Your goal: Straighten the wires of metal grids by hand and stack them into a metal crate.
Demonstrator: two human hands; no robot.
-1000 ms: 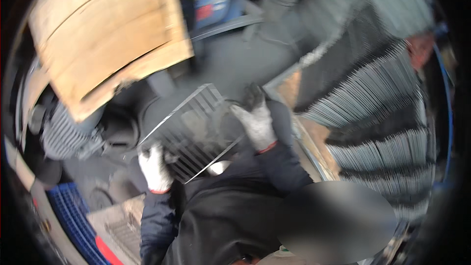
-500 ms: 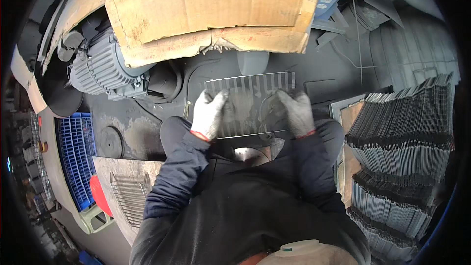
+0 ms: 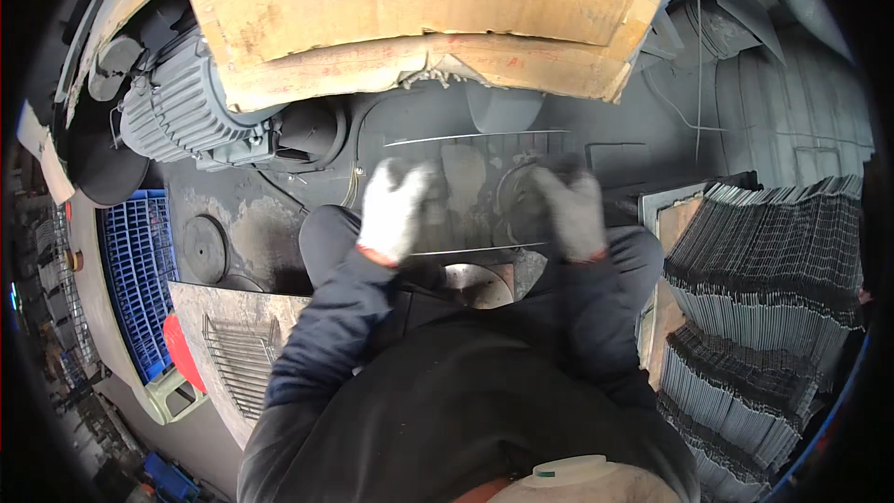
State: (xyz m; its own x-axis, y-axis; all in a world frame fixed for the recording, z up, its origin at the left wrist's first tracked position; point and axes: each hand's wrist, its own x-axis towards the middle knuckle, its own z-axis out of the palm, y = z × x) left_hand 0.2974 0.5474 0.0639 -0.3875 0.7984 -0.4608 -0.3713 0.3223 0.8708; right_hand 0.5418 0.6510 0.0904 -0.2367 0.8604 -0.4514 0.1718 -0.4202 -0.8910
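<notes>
Between my gloved hands is a flat rectangular wire rack (image 3: 480, 136). Its far and near edge wires show as thin bright lines, while the bars between them are smeared by motion. My left hand (image 3: 391, 209) is closed on the rack's left end, thumb on top. At the opposite end my right hand (image 3: 577, 210) grips it, blurred. Both wear whitish gloves with red cuffs. Below the rack's near edge, a shiny round metal part (image 3: 477, 285) shows between my knees. Another wire rack (image 3: 240, 363) lies on a worn board (image 3: 191, 303) at my left.
A large cardboard sheet (image 3: 428, 0) overhangs the far side. A grey motor (image 3: 177, 107) stands at far left, near a blue plastic crate (image 3: 140, 279) and a round disc (image 3: 205, 250). Tall stacks of wire racks (image 3: 764, 242) fill the right side.
The rack has tilted or shifted in my hands, and its bars are now blurred. Both hands remain at its ends. The whole view has shifted slightly.
</notes>
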